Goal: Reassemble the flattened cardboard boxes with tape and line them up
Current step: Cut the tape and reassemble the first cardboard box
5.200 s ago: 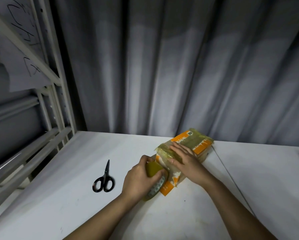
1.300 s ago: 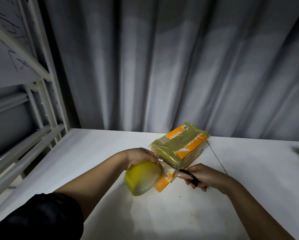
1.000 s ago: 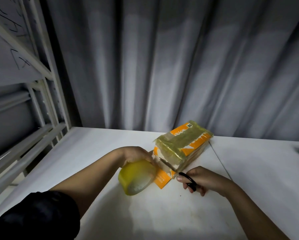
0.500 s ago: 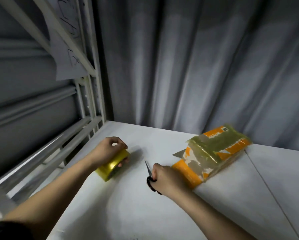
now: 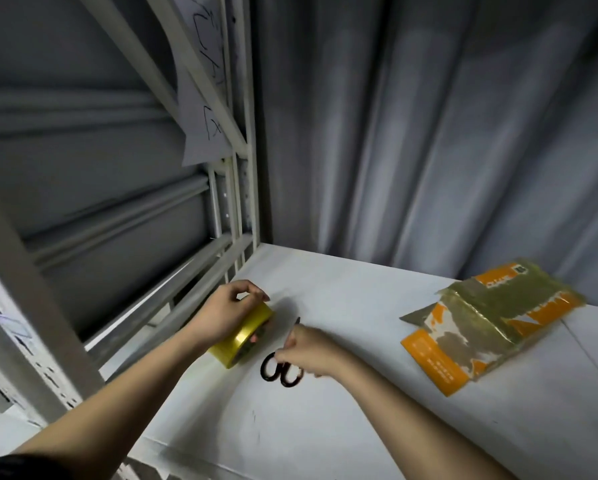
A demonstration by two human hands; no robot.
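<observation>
Cardboard box [image 5: 491, 322] at three o'clock lies taped; left hand [image 5: 221, 315] grips tape roll [image 5: 244, 336], right hand [image 5: 309, 348] pinches scissors [image 5: 280, 368]; lining up remains.

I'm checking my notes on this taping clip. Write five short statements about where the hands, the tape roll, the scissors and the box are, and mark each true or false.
1. The left hand rests on the yellow tape roll. True.
2. The right hand presses down on the taped orange box. False: it is at the black scissors, clear of the box.
3. The scissors lie between the tape roll and the box. True.
4. The tape roll sits on top of the box. False: it is on the white table, far to the box's left.
5. A grey curtain hangs behind the table. True.
</observation>
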